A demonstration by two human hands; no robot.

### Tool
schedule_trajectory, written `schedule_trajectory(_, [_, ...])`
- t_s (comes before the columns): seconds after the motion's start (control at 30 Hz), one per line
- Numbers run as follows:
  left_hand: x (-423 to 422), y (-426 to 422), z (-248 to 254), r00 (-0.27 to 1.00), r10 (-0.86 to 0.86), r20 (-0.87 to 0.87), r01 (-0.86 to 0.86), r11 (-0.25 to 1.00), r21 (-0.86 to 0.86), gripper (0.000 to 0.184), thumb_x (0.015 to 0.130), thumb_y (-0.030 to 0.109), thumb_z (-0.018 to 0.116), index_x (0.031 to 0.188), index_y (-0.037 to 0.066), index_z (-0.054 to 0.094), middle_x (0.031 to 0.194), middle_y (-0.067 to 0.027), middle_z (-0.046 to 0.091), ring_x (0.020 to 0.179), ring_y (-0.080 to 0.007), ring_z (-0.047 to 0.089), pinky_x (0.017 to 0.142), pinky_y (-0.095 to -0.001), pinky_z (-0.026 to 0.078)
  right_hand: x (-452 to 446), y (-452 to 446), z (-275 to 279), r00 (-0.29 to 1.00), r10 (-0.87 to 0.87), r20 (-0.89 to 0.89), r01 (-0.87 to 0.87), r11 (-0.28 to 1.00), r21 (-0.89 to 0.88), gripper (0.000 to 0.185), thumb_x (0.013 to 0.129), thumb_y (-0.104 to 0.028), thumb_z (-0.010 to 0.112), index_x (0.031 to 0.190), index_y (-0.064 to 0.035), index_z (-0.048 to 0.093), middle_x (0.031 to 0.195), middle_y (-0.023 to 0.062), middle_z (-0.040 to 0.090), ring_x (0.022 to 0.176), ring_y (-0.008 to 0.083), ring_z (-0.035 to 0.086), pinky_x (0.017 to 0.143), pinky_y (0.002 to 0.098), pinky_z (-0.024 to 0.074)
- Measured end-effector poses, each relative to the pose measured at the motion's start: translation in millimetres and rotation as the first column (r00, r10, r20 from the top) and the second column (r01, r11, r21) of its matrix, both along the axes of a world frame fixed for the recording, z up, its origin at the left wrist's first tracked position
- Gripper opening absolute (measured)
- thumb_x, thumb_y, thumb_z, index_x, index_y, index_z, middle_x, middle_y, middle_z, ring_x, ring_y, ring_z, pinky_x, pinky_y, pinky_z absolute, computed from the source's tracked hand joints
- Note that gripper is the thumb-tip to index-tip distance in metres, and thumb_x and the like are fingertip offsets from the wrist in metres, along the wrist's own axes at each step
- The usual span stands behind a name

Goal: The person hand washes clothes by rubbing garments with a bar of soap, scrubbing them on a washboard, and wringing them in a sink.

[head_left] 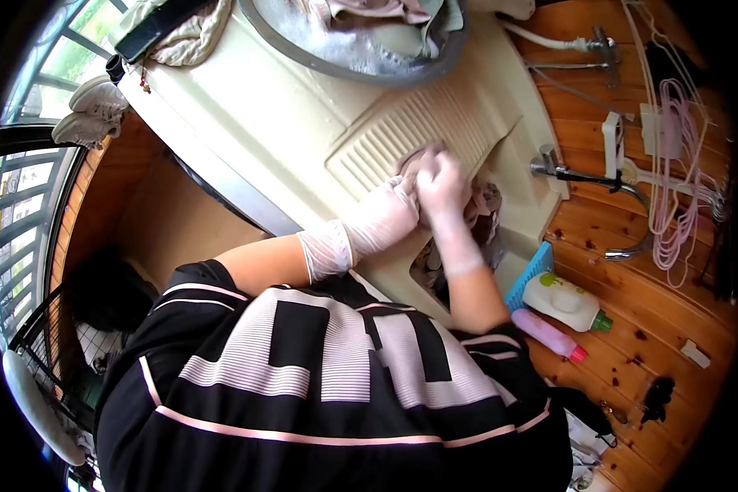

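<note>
Both hands wear thin whitish gloves over the ribbed washboard [369, 148] moulded into the cream sink. My left hand [381, 217] is closed on a wet, brownish-pink cloth [410, 157], with its fingers pinched together. Right beside it, my right hand [441, 187] makes a fist around the same cloth. The cloth is bunched up and mostly covered by my fingers, so its exact kind is hidden. More dark and brownish fabric [485, 201] lies in the sink basin just below and to the right of my hands.
A grey tub [336, 70] of sudsy water and clothes stands at the far side. The faucet [566, 170] juts from the wooden wall at right. Near it are a white bottle [562, 299], a pink bottle [545, 332] and a blue basket [535, 271]. White shoes [94, 115] sit at left.
</note>
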State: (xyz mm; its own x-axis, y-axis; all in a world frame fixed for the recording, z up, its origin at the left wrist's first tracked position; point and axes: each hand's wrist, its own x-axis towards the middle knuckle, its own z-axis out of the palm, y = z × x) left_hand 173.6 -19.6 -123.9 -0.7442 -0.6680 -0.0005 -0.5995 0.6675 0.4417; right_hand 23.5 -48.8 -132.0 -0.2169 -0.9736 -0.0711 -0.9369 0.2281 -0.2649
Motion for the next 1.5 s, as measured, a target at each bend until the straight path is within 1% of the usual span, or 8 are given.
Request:
schedule_trajectory(0.2, [-8, 7, -23, 0.987, -0.027, -0.158, -0.016, 0.963, -0.269, 0.028, 0.077, 0.012, 0.055, 0.098, -0.005, 0.062, 0.097, -0.0150, 0.063, 0.102, -0.0267, 0.057, 0.085, -0.0322, 0.051, -72, -111, -26, 0.941, -0.213, 0.264, 0.232, 0.972, -0.042, 0.035, 0.085, -0.031, 0.051, 0.089, 0.0012, 0.065, 0.087, 0.0193, 0.069, 0.075, 0.0370, 0.065, 0.074, 0.0456, 0.0519])
schedule_trajectory(0.3, [-8, 7, -27, 0.985, 0.016, -0.169, -0.062, 0.962, -0.267, 0.028, 0.077, 0.012, 0.056, 0.100, -0.005, 0.062, 0.096, -0.0148, 0.063, 0.104, -0.0267, 0.057, 0.084, -0.0321, 0.051, -66, -70, 2, 0.046, -0.501, 0.865, 0.306, 0.831, 0.465, 0.029, 0.090, -0.024, 0.045, 0.078, -0.0060, 0.064, 0.071, 0.0080, 0.064, 0.053, 0.0152, 0.058, 0.048, 0.0279, 0.0455])
schedule_trajectory(0.43, [-2, 1, 10, 0.997, 0.071, 0.034, -0.075, 0.985, 0.158, 0.026, 0.080, 0.009, 0.053, 0.101, -0.004, 0.061, 0.094, -0.0138, 0.061, 0.104, -0.0271, 0.057, 0.080, -0.0318, 0.053, -16, 11, -10, 0.992, 0.086, 0.092, -0.070, 0.985, -0.160, 0.022, 0.083, -0.026, 0.057, 0.075, -0.0065, 0.062, 0.081, 0.0177, 0.064, 0.079, 0.0310, 0.064, 0.069, 0.0445, 0.0500])
schedule_trajectory(0.6, [-49, 18, -94, 0.942, 0.240, 0.234, 0.022, 0.653, -0.757, 0.027, 0.080, 0.010, 0.053, 0.102, -0.004, 0.061, 0.097, -0.0118, 0.062, 0.101, -0.0239, 0.056, 0.084, -0.0305, 0.051, -36, -88, -11, 0.952, -0.186, -0.242, 0.131, 0.965, -0.227, 0.023, 0.084, -0.024, 0.055, 0.088, -0.0022, 0.062, 0.080, 0.0164, 0.064, 0.077, 0.0307, 0.063, 0.068, 0.0443, 0.0511])
schedule_trajectory(0.77, [-18, 4, -29, 0.984, 0.042, -0.172, -0.069, 0.986, -0.154, 0.026, 0.082, 0.011, 0.053, 0.101, -0.005, 0.061, 0.099, -0.0145, 0.062, 0.097, -0.0272, 0.059, 0.085, -0.0326, 0.051, -53, -51, 11, 0.355, -0.360, 0.863, 0.274, 0.923, 0.272, 0.026, 0.093, -0.019, 0.045, 0.080, -0.0036, 0.061, 0.073, 0.0073, 0.061, 0.064, 0.0164, 0.060, 0.058, 0.0291, 0.0504])
schedule_trajectory(0.97, [-29, 14, -36, 0.983, 0.067, -0.173, -0.093, 0.986, -0.141, 0.019, 0.084, 0.008, 0.051, 0.096, -0.003, 0.061, 0.098, -0.0152, 0.062, 0.093, -0.0251, 0.061, 0.073, -0.0324, 0.054, -48, -20, -31, 0.948, 0.069, -0.310, -0.172, 0.932, -0.318, 0.024, 0.074, -0.026, 0.065, 0.090, -0.0091, 0.064, 0.086, 0.0156, 0.062, 0.079, 0.0320, 0.062, 0.070, 0.0491, 0.0495])
schedule_trajectory(1.23, [-28, 15, -38, 0.939, 0.145, -0.311, -0.191, 0.974, -0.123, 0.021, 0.083, 0.008, 0.052, 0.099, -0.003, 0.060, 0.095, -0.0201, 0.063, 0.066, -0.0301, 0.064, 0.061, -0.0386, 0.054, -74, -36, -3, 0.306, -0.299, 0.904, 0.158, 0.952, 0.261, 0.018, 0.087, -0.020, 0.055, 0.086, -0.0047, 0.065, 0.083, 0.0085, 0.067, 0.074, 0.0171, 0.064, 0.067, 0.0310, 0.0520])
schedule_trajectory(1.5, [-33, 19, -25, 0.989, 0.096, -0.113, -0.110, 0.986, -0.129, 0.031, 0.084, 0.009, 0.050, 0.111, -0.005, 0.057, 0.099, -0.0202, 0.063, 0.077, -0.0263, 0.065, 0.064, -0.0338, 0.055, -41, -73, -1, 0.994, -0.106, 0.027, 0.109, 0.947, -0.303, 0.029, 0.082, -0.032, 0.056, 0.086, -0.0037, 0.061, 0.081, 0.0241, 0.065, 0.079, 0.0414, 0.063, 0.073, 0.0444, 0.0509])
